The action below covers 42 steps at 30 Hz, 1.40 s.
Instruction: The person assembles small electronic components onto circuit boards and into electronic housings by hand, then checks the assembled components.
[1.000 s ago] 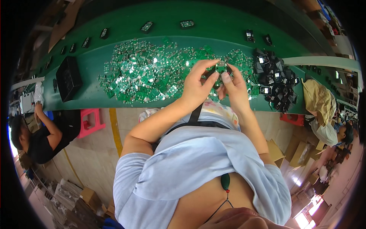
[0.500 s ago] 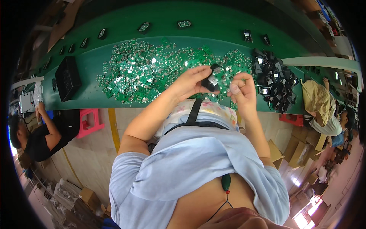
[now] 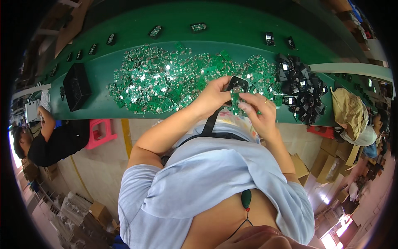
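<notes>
My left hand (image 3: 216, 94) grips a small black plastic housing (image 3: 239, 83) by its left side, tilted up over the table's near edge. In the fingers of my right hand (image 3: 261, 111) is a green circuit board (image 3: 235, 99), held upright against the near side of the housing. Whether the board touches the housing's inside cannot be made out. Beneath and beyond both hands spreads a wide heap of green circuit boards (image 3: 153, 79). Right of my right hand lies a pile of black housings (image 3: 304, 89).
A black open box (image 3: 76, 87) stands at the table's left. Along the far green strip (image 3: 228, 25) sit several housings with boards in them, such as one housing (image 3: 198, 27). One person (image 3: 54, 141) works at the left, another (image 3: 356, 135) at the right. A pink stool (image 3: 100, 133) stands below.
My right hand has moved left and brought the circuit board up to the housing. The housing has turned in my left hand and now stands more upright.
</notes>
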Motion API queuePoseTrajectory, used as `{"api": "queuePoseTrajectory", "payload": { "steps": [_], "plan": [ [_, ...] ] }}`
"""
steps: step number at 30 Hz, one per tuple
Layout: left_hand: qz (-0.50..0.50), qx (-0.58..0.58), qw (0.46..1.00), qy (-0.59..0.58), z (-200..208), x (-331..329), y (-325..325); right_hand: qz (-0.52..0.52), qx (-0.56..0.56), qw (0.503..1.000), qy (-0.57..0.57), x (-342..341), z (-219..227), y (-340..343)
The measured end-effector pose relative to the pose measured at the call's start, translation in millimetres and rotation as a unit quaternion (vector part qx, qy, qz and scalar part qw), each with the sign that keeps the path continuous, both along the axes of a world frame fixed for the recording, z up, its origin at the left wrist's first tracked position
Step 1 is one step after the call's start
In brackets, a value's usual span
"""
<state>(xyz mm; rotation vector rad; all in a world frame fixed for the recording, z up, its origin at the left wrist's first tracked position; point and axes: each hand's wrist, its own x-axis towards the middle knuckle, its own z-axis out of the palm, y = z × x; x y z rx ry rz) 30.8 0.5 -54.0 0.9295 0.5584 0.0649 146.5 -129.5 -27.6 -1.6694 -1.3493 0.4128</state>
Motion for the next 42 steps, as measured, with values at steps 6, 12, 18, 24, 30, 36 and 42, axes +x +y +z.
{"api": "queuePoseTrajectory", "payload": {
  "steps": [6, 12, 18, 24, 30, 36, 42],
  "plan": [
    [0.082, 0.016, 0.996, -0.031, -3, 6, -5, -0.004, 0.059, 0.997, -0.041, 5, -4, 10],
    [0.108, -0.016, 0.994, -0.029, 7, 9, -8, -0.084, 0.079, 0.991, -0.072, 16, -18, 23],
    [0.12, 0.033, 0.992, -0.036, 5, 10, -5, -0.081, 0.076, 0.989, -0.097, 23, -15, 34],
    [0.119, 0.103, 0.987, 0.023, -3, 14, 0, -0.072, 0.045, 0.982, -0.17, 23, -22, 40],
    [0.15, 0.112, 0.982, 0.027, -14, 29, 7, -0.081, 0.001, 0.977, -0.196, 32, -39, 48],
    [0.139, 0.104, 0.984, 0.035, -42, 56, 32, -0.097, -0.119, 0.93, 0.333, 43, -53, 60],
    [0.091, 0.188, 0.977, 0.046, -74, 119, 72, -0.15, -0.078, 0.944, 0.285, 103, -101, 86]
  ]
}}
